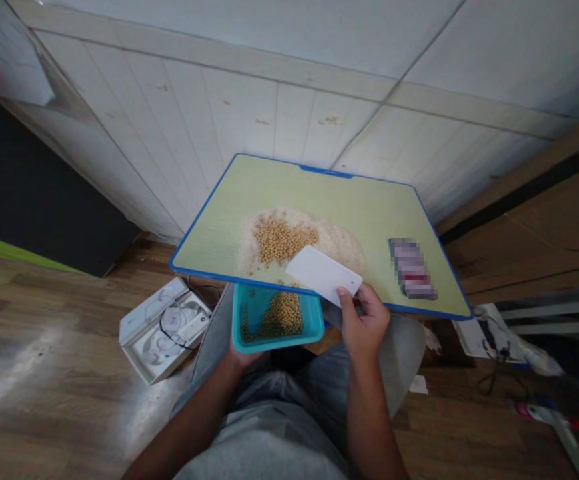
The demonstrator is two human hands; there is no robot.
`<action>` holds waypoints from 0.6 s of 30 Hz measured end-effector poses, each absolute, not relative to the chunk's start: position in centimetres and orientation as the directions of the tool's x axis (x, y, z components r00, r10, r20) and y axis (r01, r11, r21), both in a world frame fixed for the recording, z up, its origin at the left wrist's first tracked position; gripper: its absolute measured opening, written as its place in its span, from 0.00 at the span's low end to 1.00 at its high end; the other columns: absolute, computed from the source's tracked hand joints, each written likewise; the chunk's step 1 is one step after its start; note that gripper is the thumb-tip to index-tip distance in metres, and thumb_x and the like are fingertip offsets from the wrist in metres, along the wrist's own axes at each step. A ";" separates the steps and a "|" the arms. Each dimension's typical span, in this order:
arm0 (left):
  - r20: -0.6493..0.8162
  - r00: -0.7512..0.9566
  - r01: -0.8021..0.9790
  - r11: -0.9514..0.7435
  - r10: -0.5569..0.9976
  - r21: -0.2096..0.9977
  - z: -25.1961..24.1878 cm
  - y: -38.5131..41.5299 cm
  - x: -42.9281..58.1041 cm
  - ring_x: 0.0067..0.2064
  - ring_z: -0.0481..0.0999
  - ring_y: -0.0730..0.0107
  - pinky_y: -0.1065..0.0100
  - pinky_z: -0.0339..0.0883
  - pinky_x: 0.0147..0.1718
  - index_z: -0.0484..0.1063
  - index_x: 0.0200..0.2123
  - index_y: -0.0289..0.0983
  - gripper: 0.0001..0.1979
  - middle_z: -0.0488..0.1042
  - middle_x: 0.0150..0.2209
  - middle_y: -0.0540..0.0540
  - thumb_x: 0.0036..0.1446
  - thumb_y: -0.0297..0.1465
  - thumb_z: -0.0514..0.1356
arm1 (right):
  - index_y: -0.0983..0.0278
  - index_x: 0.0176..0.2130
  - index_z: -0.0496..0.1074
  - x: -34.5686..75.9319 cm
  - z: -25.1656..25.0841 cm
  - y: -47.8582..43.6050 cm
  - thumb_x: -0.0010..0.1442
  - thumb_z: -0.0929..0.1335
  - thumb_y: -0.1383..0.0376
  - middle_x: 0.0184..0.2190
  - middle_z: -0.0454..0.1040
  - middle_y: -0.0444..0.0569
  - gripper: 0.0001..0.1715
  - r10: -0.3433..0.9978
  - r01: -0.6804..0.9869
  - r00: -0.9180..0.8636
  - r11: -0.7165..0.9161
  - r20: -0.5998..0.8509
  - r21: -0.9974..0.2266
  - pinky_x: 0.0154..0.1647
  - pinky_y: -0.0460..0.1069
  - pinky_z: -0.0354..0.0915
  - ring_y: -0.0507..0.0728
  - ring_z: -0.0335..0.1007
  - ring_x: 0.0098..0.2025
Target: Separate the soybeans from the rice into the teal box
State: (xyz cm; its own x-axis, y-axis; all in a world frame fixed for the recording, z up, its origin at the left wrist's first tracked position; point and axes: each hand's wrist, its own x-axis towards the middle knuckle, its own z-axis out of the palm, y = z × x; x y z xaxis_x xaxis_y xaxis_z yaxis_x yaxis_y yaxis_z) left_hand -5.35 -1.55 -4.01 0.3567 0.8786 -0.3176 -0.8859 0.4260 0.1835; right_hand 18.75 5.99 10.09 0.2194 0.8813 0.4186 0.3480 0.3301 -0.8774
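My left hand [245,356] holds a teal plastic container [275,346] from below, under the near edge of a small table; its fingers are mostly hidden. A heap of soybeans [283,316] lies inside the container. Pinched in my right hand [368,317] is a flat white plastic card [323,272], tilted over the table's near edge. Beyond the card, a patch of soybeans [280,241] rests on a spread of white rice-like grains [338,239]. A few beans lie at the edge just above the container.
The folding table [369,200] has a pale green top and blue rim. A phone [412,268] with a blurred screen lies at its right. On the floor stand an open white box [162,333] at left and cables [492,337] at right. A white panelled wall [249,100] rises behind.
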 end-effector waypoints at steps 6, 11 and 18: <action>-0.331 0.339 -0.893 0.413 0.880 0.182 -4.7 -1.5 -5.3 0.71 0.86 0.54 0.50 0.48 0.87 0.93 0.53 0.45 0.37 0.91 0.63 0.48 0.82 0.46 0.41 | 0.63 0.43 0.87 19.6 9.9 6.2 0.70 0.78 0.50 0.31 0.85 0.46 0.19 0.870 0.379 0.274 0.295 0.411 -0.877 0.36 0.50 0.73 0.58 0.79 0.32; -0.404 0.317 -0.887 0.419 0.858 0.193 -4.1 -1.6 -5.2 0.80 0.76 0.50 0.48 0.49 0.87 0.92 0.51 0.46 0.33 0.91 0.64 0.47 0.81 0.48 0.45 | 0.64 0.44 0.87 20.2 9.8 6.4 0.70 0.78 0.49 0.32 0.86 0.48 0.20 0.857 0.379 0.318 0.278 0.406 -0.883 0.41 0.52 0.77 0.61 0.84 0.37; -0.704 0.142 -0.899 0.389 0.696 0.203 -0.2 -1.2 -3.9 0.79 0.77 0.46 0.44 0.62 0.83 0.88 0.53 0.44 0.31 0.94 0.57 0.42 0.80 0.52 0.48 | 0.64 0.45 0.86 20.5 9.9 6.8 0.69 0.78 0.47 0.33 0.87 0.49 0.22 0.838 0.368 0.366 0.268 0.404 -0.890 0.42 0.52 0.78 0.62 0.85 0.39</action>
State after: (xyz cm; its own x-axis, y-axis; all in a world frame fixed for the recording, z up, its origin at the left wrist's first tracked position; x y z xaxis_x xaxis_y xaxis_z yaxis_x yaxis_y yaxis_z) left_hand -3.86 -1.19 -0.23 0.1424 0.6962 -0.7036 -0.8986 0.3890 0.2031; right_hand 20.54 6.78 9.90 0.3658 0.8384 0.4040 0.3681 0.2684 -0.8902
